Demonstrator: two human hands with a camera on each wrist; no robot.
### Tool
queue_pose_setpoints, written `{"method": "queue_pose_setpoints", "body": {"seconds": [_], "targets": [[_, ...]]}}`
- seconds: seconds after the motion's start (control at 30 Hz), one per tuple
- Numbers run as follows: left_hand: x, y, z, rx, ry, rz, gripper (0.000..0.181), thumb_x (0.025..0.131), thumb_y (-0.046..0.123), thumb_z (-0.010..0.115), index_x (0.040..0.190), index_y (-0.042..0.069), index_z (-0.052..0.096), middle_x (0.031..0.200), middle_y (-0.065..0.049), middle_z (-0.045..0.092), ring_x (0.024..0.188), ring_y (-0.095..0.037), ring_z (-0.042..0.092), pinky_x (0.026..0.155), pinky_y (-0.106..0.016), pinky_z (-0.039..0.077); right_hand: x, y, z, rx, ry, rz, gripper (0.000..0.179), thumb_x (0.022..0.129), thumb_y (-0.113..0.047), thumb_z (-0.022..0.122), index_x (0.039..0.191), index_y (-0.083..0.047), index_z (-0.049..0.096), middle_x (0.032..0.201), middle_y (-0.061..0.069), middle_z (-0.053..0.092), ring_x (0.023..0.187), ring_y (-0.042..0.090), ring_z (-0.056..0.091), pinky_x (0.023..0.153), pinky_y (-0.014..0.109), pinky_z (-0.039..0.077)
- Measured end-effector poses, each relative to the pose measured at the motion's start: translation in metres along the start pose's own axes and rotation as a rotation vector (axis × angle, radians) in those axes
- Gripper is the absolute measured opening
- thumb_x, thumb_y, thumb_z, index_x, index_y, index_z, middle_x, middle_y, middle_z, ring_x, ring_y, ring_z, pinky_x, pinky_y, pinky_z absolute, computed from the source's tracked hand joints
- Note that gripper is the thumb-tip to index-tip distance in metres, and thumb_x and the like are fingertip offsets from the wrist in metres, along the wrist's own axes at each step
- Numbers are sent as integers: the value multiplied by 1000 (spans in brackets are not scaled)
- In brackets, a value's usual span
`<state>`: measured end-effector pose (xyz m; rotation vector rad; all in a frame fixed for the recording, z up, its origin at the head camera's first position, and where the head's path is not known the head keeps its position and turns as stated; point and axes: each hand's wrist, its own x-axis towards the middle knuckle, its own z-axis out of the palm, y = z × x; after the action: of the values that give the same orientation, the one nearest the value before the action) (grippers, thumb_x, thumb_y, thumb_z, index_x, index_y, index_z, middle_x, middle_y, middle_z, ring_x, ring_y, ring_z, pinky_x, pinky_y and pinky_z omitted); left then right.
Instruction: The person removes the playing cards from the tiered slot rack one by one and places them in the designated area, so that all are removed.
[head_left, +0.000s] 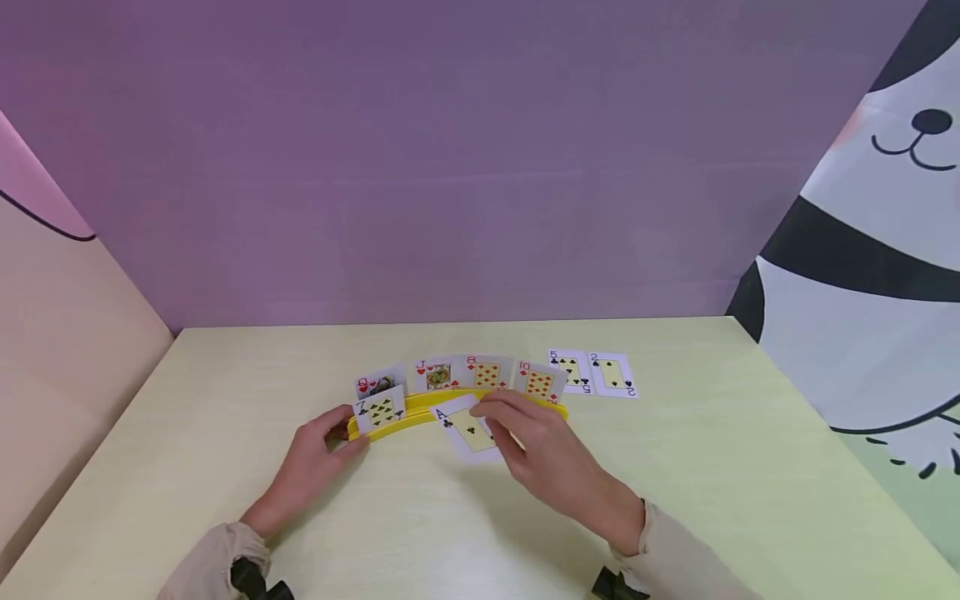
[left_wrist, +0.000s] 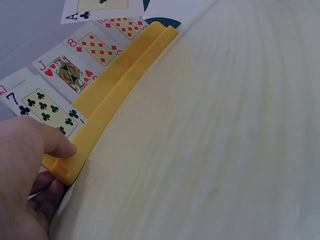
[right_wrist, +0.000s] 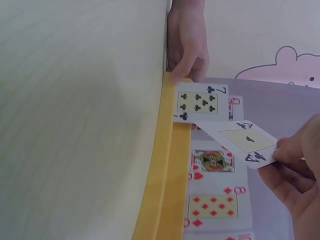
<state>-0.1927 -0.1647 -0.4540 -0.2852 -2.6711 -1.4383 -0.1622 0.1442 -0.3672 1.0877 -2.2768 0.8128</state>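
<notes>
Pinching by its edge one white playing card, an ace of clubs [head_left: 459, 428], the thumb and fingers of the right hand [head_left: 551, 454] are pressed together on it. This card is tilted in the air, near the middle of a curved yellow card holder [left_wrist: 114, 101]; whether it touches the holder, I cannot tell. The left hand [head_left: 311, 458] grips the left end of the holder, with the thumb on the front side and the other fingers behind.

In the front row of the holder, just beside the left thumb, stands a white card with black print, the seven of clubs [head_left: 380, 409]. It partly covers a red queen card [head_left: 381, 382] behind it. To the right, in the back row, stand the jack of hearts [head_left: 437, 375], the eight of diamonds [head_left: 487, 373] and the ten of diamonds [head_left: 539, 382]. Behind the right end of the holder, a black five card [head_left: 572, 372] and a black two card [head_left: 612, 374] lie side by side, face up, on the pale wooden table [head_left: 375, 533].
</notes>
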Motion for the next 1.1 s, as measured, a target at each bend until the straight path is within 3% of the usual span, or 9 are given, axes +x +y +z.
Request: {"method": "queue_pose_setpoints", "body": {"seconds": [0.27, 0.47, 0.73, 1.1], "targets": [[-1, -1, -2, 13, 0, 11, 39, 90, 9, 73, 126, -1, 62, 118, -13, 66, 98, -22, 60, 90, -36, 52, -10, 9, -25, -28, 79, 17, 27, 81, 15, 69, 101, -4, 70, 106, 1, 67, 94, 16, 66, 78, 21, 56], [-1, -1, 0, 14, 2, 10, 37, 89, 8, 73, 125, 0, 63, 118, -12, 66, 97, -21, 60, 89, -36, 52, -11, 12, -48, -62, 150, 19, 28, 80, 17, 66, 99, -4, 71, 104, 2, 69, 89, 18, 66, 69, 18, 53], [0, 0, 2, -12, -6, 0, 37, 89, 7, 73, 125, 2, 64, 119, -11, 66, 98, -21, 60, 89, -33, 52, -8, 14, -79, -118, 228, -2, 27, 80, 15, 66, 100, -2, 72, 101, 3, 70, 87, 16, 66, 82, 12, 50], [-1, 2, -1, 3, -5, -6, 38, 90, 8, 73, 126, 1, 63, 119, -12, 66, 98, -22, 60, 90, -35, 53, -8, 26, -97, -201, 264, 39, 35, 71, 22, 73, 95, -3, 74, 98, 5, 71, 82, 19, 66, 85, 7, 46]]}}
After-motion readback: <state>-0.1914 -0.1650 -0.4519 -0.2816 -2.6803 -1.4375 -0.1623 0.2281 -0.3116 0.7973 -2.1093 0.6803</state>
